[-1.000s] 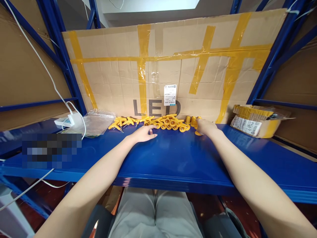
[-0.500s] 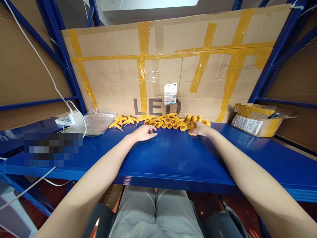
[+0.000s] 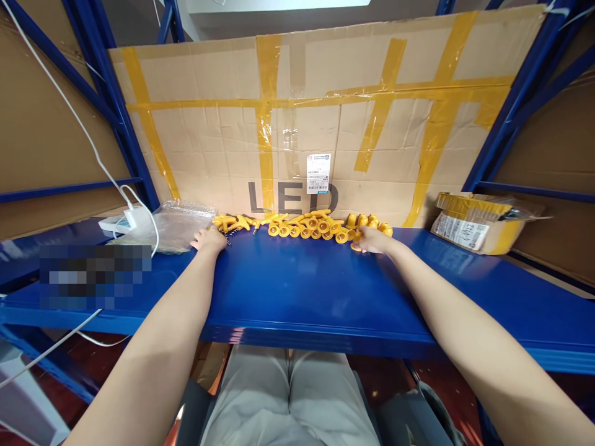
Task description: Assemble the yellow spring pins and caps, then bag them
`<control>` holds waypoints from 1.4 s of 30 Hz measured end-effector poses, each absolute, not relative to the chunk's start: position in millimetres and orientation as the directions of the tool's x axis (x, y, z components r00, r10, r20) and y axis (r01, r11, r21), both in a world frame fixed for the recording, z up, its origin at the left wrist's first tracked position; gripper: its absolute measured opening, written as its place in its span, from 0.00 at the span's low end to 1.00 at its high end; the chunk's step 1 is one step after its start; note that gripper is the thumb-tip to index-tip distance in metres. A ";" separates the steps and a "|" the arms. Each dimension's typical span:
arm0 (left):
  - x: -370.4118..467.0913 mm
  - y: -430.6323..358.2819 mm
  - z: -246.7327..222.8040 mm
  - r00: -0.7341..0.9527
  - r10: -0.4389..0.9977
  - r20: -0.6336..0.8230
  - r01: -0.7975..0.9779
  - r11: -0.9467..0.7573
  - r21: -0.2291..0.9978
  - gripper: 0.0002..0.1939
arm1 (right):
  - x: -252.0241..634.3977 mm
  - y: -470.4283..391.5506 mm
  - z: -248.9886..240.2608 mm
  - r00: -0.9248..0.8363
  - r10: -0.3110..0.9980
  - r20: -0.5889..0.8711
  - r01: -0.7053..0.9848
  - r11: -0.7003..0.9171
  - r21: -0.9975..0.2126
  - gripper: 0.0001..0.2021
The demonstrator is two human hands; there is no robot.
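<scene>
Yellow plastic parts lie in a long row at the back of the blue shelf (image 3: 288,282). At the row's left end are handle-like yellow pieces (image 3: 242,223) with dark metal spirals, like corkscrews. My left hand (image 3: 210,239) is at that end, its fingers apart beside the pieces; its fingertips are partly hidden. Round-mouthed yellow cup pieces (image 3: 322,227) are stacked on their sides in the middle, and several more (image 3: 372,220) stand at the right. My right hand (image 3: 372,240) is closed on a yellow cup piece (image 3: 356,246) at the shelf surface.
A clear plastic bag (image 3: 183,220) lies left of my left hand, near a white power strip (image 3: 116,224) with a plug and cable. An open cardboard box (image 3: 478,223) stands at the right. A large taped cardboard sheet (image 3: 214,142) forms the back wall.
My left hand has moved left, from in front of the cup pieces to the handle pieces with spirals. My right hand stays at the same cup piece. The view has shifted slightly.
</scene>
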State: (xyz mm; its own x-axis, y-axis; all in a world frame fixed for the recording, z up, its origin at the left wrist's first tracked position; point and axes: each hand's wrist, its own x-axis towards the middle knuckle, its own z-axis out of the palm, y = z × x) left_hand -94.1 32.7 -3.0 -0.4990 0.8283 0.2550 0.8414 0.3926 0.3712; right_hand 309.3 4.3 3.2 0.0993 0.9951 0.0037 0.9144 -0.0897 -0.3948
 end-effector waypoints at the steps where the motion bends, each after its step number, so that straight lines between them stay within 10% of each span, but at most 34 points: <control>1: -95.9 34.8 -5.8 -0.521 0.821 0.236 0.827 0.417 0.377 0.23 | 309.5 4.6 3.2 0.098 0.995 0.011 0.919 -0.086 -0.384 0.15; 15: -91.2 34.2 3.0 -0.415 0.798 0.436 0.843 0.158 0.514 0.17 | 305.3 -6.1 10.1 0.063 0.998 0.027 0.922 -0.048 -0.385 0.16; 24: -72.1 34.5 9.4 -0.095 0.771 0.630 0.919 -0.175 0.353 0.12 | 302.8 -8.1 12.7 0.069 0.997 0.025 0.940 -0.056 -0.335 0.16; 33: -25.7 26.0 1.4 0.421 0.844 0.333 0.823 -0.509 0.251 0.06 | 291.1 -17.9 21.0 -0.087 0.996 0.020 0.962 0.089 -0.257 0.08; 42: -11.9 20.1 -5.9 0.486 0.845 0.221 0.778 -0.534 0.330 0.11 | 264.5 -25.5 21.5 -0.185 0.964 0.189 0.957 0.220 -0.188 0.12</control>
State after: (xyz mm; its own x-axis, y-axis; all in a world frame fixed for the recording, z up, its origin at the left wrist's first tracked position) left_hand -11.9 20.1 -5.9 0.4863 0.8453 0.2214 0.7785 -0.5342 0.3296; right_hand 264.5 -25.5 21.5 -0.1849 0.9644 0.1894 0.9570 0.2205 -0.1885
